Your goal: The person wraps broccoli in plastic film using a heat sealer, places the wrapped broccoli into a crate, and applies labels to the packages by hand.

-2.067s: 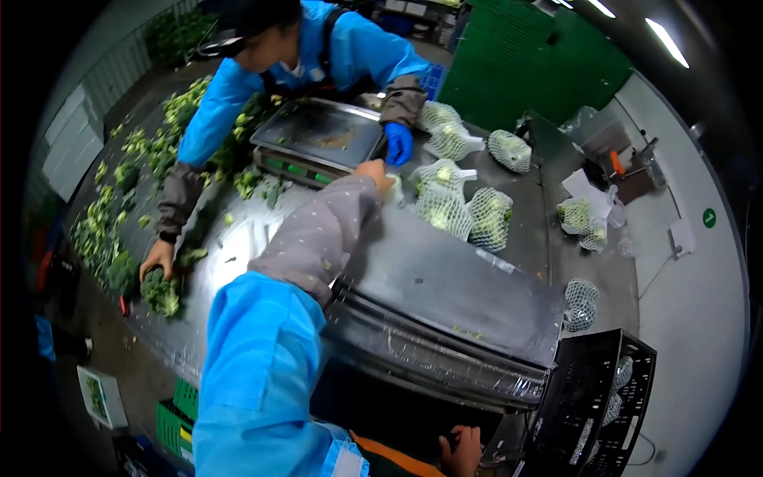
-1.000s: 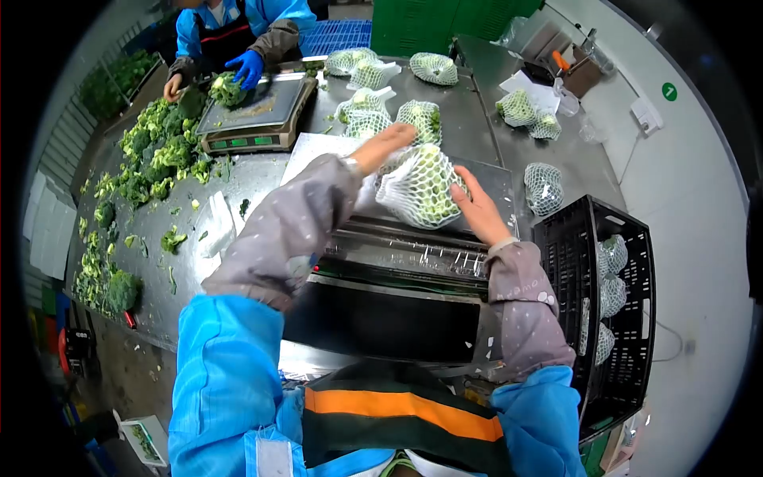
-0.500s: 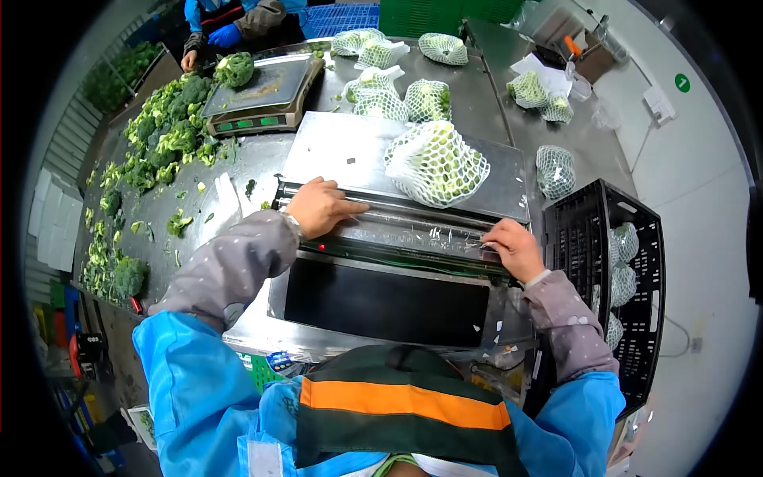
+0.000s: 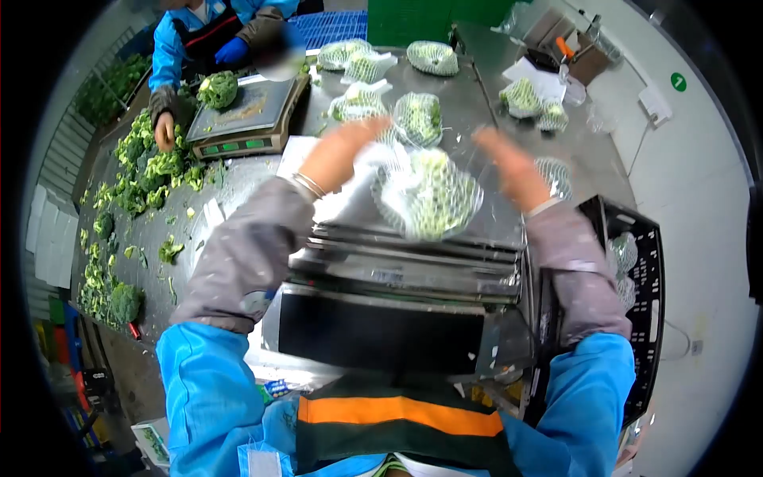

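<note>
A net-wrapped broccoli [image 4: 433,195] lies on the metal plate just behind the film wrapping machine [image 4: 397,274], with a whitish, shiny blur over its left side. My left hand [image 4: 346,151] is raised at the broccoli's upper left, its fingers smeared by motion. On the other side, my right hand [image 4: 513,168] hovers to the upper right, apart from the broccoli and also blurred. Whether either hand holds clear film cannot be made out. The machine's dark panel [image 4: 381,332] lies nearest my body.
Several net-wrapped broccoli [image 4: 418,119] sit farther back. At the left are a scale [image 4: 246,119] bearing a broccoli [image 4: 218,90] and a loose broccoli heap [image 4: 151,163]. A co-worker's hand [image 4: 164,131] is beside the heap. A black crate [image 4: 648,318] stands at the right.
Both my hands have moved from the machine's film area up and away, to either side of the wrapped broccoli. The co-worker's bare hand has come down to the heap.
</note>
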The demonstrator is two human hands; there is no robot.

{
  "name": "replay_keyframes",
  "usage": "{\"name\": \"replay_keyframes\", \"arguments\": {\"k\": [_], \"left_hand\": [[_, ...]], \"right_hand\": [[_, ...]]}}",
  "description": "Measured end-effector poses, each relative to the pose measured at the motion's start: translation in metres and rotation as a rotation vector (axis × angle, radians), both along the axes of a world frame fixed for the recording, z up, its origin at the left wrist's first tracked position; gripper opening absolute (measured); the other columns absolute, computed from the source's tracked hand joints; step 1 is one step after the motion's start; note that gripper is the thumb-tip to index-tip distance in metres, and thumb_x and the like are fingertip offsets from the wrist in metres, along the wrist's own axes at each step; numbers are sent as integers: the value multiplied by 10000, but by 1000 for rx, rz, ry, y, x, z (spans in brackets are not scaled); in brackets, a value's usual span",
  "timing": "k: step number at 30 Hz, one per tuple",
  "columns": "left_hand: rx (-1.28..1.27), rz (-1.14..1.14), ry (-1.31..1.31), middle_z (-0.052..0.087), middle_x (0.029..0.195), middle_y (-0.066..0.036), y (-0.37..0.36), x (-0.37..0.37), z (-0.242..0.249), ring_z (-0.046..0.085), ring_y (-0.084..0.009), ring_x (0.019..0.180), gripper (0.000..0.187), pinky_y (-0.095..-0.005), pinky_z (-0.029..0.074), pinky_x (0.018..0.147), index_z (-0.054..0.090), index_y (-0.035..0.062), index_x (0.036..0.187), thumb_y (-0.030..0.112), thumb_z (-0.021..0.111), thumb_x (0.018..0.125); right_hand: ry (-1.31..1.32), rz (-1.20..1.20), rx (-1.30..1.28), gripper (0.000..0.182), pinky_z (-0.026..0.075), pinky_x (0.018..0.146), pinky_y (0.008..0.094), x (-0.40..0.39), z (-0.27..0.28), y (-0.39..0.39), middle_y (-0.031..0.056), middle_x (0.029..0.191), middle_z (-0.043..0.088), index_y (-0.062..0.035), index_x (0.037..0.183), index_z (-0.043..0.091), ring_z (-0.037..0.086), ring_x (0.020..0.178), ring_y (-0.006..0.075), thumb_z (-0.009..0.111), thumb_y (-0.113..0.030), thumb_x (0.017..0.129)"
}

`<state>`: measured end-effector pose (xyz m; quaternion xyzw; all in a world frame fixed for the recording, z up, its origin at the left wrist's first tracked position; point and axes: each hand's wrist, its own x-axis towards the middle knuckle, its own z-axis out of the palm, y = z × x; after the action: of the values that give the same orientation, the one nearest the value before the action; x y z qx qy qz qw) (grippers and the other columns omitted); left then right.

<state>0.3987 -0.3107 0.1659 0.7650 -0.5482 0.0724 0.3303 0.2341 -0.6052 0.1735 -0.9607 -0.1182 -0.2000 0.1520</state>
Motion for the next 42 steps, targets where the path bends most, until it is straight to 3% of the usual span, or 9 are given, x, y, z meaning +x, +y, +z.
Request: {"name": "replay_keyframes", "arguments": {"k": [2,9,12,14,19,24,28,32,42], "left_hand": [[216,-63,-171,496,1256,-185,-20,-8,-45,489,-331,1139,573,-357,366,996,349,113,1358,-47,434,814],[222,-469,832,469,1281,-153,-14,-23,-21,446,-231,1190,989,-372,361,1018,249,20,1374,120,829,579],[351,-565,1252,517,1245,-113,18,-72,20,479,-194,1155,792,-338,388,997,388,0,1276,104,813,617],[443,-642,1422,502,1261,-127,40,-112,23,472,-224,1167,819,-347,365,1018,358,2,1304,184,810,645],[564,-423,2319,511,1203,-94,95,-191,-88,538,-185,1071,618,-340,468,933,340,86,1314,214,676,812],[203,-336,2453,582,1137,-84,142,-231,-120,574,-159,1027,381,-284,429,973,476,7,1221,228,521,914],[306,-92,1576,636,1075,-99,169,-257,-38,603,-155,963,390,-254,437,900,584,17,1163,317,474,939],[-66,223,1351,626,599,-50,144,-277,-38,594,-93,546,297,-217,450,516,631,1,797,235,500,924],[-260,622,845,582,608,-108,133,-262,-36,558,-164,537,252,-301,429,516,616,-7,747,180,519,885]], "right_hand": [[194,141,113,542,392,980,320,10,-36,20,166,1310,461,-104,1312,422,455,1215,267,469,85,805],[359,239,490,441,465,823,325,-3,-57,36,174,974,639,-29,1108,559,619,927,242,699,-166,714],[673,376,546,392,451,903,346,-67,2,69,105,1124,598,-6,1123,566,579,1002,200,677,-99,758],[915,357,1140,468,444,941,347,-120,-14,92,119,1139,591,-5,1201,505,570,1038,203,679,-75,772],[1524,-33,1605,526,531,742,278,-194,-71,136,133,1049,626,-8,1268,446,634,869,185,677,-111,806],[1335,-239,1596,474,540,763,358,-239,-88,159,138,1068,597,-49,1291,391,624,904,255,571,-7,854],[794,-457,1810,278,504,629,293,-309,-160,147,121,845,629,-16,1125,502,600,691,183,583,-46,861],[318,-455,1561,194,433,510,211,-317,-133,192,104,739,617,2,1032,523,522,529,93,588,-38,854],[-10,-864,1297,335,253,444,234,-300,-89,188,-36,520,381,-48,582,471,354,482,51,531,-150,895]]}}
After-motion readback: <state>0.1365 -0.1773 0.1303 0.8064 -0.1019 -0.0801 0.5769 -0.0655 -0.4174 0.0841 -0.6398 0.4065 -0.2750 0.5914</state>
